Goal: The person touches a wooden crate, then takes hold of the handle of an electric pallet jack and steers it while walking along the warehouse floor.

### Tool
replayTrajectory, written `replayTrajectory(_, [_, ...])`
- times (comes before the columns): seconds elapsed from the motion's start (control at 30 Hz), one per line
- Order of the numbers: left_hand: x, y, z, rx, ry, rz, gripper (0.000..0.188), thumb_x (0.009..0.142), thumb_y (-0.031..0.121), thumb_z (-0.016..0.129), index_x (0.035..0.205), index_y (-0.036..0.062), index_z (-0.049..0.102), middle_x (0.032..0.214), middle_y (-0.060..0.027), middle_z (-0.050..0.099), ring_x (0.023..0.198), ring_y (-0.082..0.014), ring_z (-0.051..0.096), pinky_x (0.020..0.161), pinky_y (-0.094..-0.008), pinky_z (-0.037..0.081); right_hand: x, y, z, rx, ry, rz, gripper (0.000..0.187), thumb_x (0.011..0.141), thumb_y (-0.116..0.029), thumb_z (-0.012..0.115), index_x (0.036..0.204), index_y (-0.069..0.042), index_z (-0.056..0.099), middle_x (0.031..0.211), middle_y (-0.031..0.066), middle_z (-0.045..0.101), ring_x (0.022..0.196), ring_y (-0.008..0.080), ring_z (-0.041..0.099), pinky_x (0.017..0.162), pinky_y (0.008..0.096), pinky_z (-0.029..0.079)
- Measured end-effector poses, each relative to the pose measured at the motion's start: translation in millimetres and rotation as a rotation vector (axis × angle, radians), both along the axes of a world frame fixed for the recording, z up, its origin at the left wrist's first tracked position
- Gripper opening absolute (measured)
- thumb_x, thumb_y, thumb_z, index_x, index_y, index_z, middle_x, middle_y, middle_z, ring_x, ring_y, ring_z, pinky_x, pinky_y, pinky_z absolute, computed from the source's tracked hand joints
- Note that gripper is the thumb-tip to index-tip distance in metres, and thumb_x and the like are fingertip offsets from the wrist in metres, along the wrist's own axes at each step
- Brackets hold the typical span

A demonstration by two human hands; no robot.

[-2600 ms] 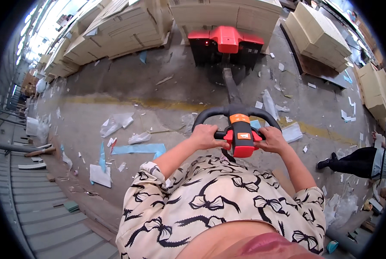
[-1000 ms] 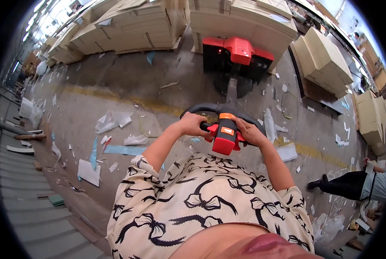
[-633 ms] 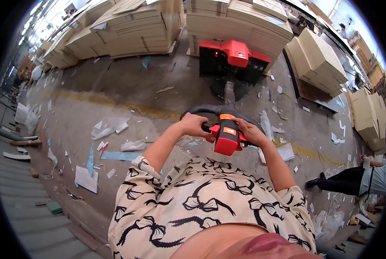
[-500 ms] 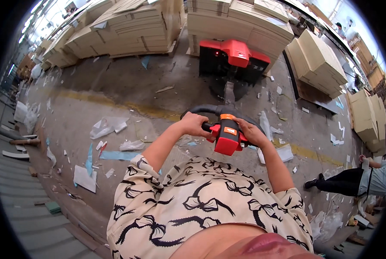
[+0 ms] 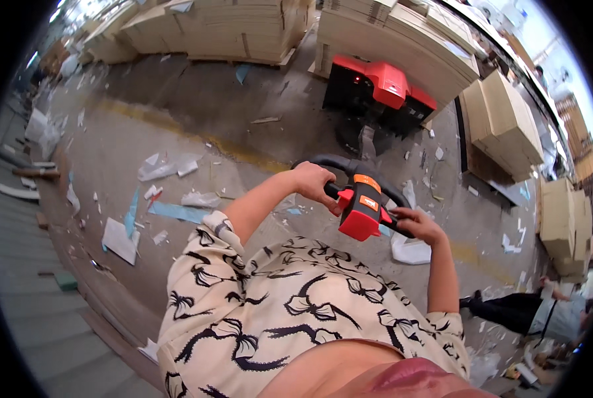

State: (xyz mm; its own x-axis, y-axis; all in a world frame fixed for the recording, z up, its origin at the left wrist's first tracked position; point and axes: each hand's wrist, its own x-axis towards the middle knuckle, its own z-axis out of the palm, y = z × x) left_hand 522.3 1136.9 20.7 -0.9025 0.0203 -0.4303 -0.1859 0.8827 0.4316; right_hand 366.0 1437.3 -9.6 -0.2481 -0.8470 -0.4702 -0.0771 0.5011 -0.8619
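In front of me is the black and red control handle (image 5: pixel 361 211) of an electric pallet truck, with an orange band and a looped black grip. My left hand (image 5: pixel 313 182) is closed round the left side of the grip, thumb close to the red control. On the right side, my right hand (image 5: pixel 419 224) has its fingers curled over the black grip. A dark arm joins the handle to the truck's red and black body (image 5: pixel 389 85), where a small red light shows. The truck stands against a tall stack of pale boards (image 5: pixel 402 50); its forks are hidden.
More pale stacks (image 5: pixel 237 30) stand at the far left, others (image 5: pixel 505 126) at the right. Plastic scraps (image 5: pixel 167 167), paper and blue strips (image 5: pixel 177 212) litter the concrete floor, crossed by a worn yellow line (image 5: pixel 144 116). Another person (image 5: pixel 548 308) is at the lower right.
My right hand has shifted from beside the handle's middle out to the right side of the grip. The truck and handle now appear farther right, and the whole scene has shifted in view.
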Motion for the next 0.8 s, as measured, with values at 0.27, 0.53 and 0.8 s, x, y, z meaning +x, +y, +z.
replayTrajectory(0.27, [-1, -13, -7, -0.063, 0.036, -0.108, 0.065, 0.05, 0.063, 0.076, 0.081, 0.0085, 0.063, 0.077, -0.0114, 0.064, 0.078, -0.0293, 0.063, 0.067, -0.0387, 0.047, 40, -42, -3, 0.102, 0.578, 0.038, 0.046, 0.062, -0.034, 0.081, 0.086, -0.002, 0.059, 0.074, 0.0165, 0.062, 0.069, 0.0317, 0.061, 0.064, 0.0375, 0.047])
replayTrajectory(0.53, [3, -57, -2, -0.089, 0.035, -0.221, 0.054, 0.055, 0.059, 0.075, 0.079, 0.011, 0.065, 0.075, -0.0102, 0.065, 0.077, -0.0294, 0.063, 0.065, -0.0396, 0.048, 73, -84, 0, 0.104, 0.652, -0.106, 0.036, 0.062, -0.023, 0.079, 0.083, -0.003, 0.058, 0.072, 0.0169, 0.062, 0.069, 0.0345, 0.061, 0.063, 0.0394, 0.048])
replayTrajectory(0.8, [14, -153, 0, -0.051, 0.056, -0.351, 0.061, 0.051, 0.063, 0.075, 0.083, 0.0117, 0.068, 0.075, -0.0096, 0.066, 0.077, -0.0282, 0.064, 0.068, -0.0378, 0.05, 125, -162, -1, 0.181, 0.658, -0.235, 0.037, 0.064, -0.027, 0.078, 0.079, -0.002, 0.056, 0.07, 0.0169, 0.062, 0.069, 0.0343, 0.061, 0.061, 0.0392, 0.047])
